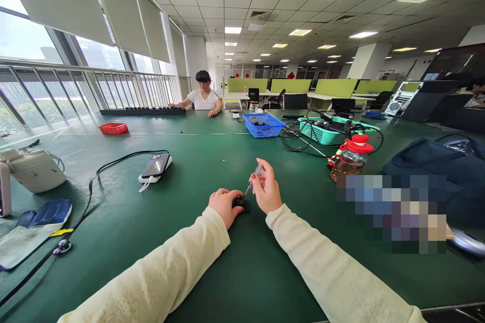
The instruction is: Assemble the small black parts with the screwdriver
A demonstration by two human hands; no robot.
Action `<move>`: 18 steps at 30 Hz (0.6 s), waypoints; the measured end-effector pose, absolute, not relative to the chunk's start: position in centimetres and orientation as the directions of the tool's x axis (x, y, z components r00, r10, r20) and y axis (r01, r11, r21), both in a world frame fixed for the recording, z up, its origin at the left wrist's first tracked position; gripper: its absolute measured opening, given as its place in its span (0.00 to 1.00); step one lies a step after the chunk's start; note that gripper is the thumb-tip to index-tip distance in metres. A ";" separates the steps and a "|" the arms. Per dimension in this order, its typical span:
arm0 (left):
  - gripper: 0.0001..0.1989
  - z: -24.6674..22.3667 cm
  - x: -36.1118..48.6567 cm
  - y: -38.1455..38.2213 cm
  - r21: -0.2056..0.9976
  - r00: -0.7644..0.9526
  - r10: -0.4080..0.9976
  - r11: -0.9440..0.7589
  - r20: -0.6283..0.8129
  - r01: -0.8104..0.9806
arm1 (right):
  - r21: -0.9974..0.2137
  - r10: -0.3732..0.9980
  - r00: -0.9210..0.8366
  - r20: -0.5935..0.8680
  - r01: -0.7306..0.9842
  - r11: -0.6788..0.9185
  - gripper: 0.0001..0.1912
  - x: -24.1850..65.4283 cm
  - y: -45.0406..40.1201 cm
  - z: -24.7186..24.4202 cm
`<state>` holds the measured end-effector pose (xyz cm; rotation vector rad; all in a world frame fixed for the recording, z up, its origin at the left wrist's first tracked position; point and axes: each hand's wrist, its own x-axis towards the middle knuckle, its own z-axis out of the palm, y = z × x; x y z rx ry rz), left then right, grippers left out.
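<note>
Black part: sitting on the green table (204, 161), in front of the person; the black part (245, 207) is serving as landmark for all places below.
Left hand: the left hand (224, 207) is lying at the part's left side, fingers and thumb grasping it and partly hiding it.
Right hand: the right hand (268, 189) is standing above and right of the part, thumb and fingers pinching the screwdriver (259, 169).
Screwdriver: slanting down leftward, its tip appearing to be meeting the part's top; firm contact is not showing clearly.
Progress: judged under way, the part being steadied and the tool being placed. Nothing is showing as finished; any fastener is too small to confirm, so the amount left cannot be told.
Phone: lying beyond the part, to its left.
Jar: the jar (348, 161) is standing beyond the part, to its right.
Blue basket: the blue basket (265, 130) is standing well beyond the part, slightly right.
Co-worker: a person (202, 98) is sitting far beyond the part, to its left.
</note>
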<state>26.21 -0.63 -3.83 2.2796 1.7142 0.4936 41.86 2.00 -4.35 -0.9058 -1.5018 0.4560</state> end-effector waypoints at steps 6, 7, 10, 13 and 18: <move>0.20 -4.0 26.1 -0.6 0.368 0.263 0.955 -0.294 0.135 0.882 | -0.698 0.736 -0.007 0.677 0.310 0.646 0.22 41.6 1.6 -4.3; 0.20 -4.0 26.1 -0.6 0.367 0.262 0.956 -0.294 0.136 0.883 | -0.701 0.737 -0.003 0.676 0.306 0.644 0.22 41.6 1.7 -4.3; 0.19 -3.9 26.1 -0.6 0.371 0.257 0.958 -0.287 0.131 0.883 | -0.733 0.760 0.021 0.650 0.283 0.619 0.23 41.7 1.9 -4.5; 0.19 -3.7 26.2 -0.7 0.372 0.244 0.962 -0.271 0.118 0.888 | -0.776 0.792 0.041 0.609 0.236 0.584 0.24 41.7 2.0 -4.3; 0.19 -3.6 26.2 -0.8 0.377 0.240 0.964 -0.267 0.116 0.887 | -0.865 0.859 0.109 0.500 0.120 0.488 0.27 42.1 2.2 -3.7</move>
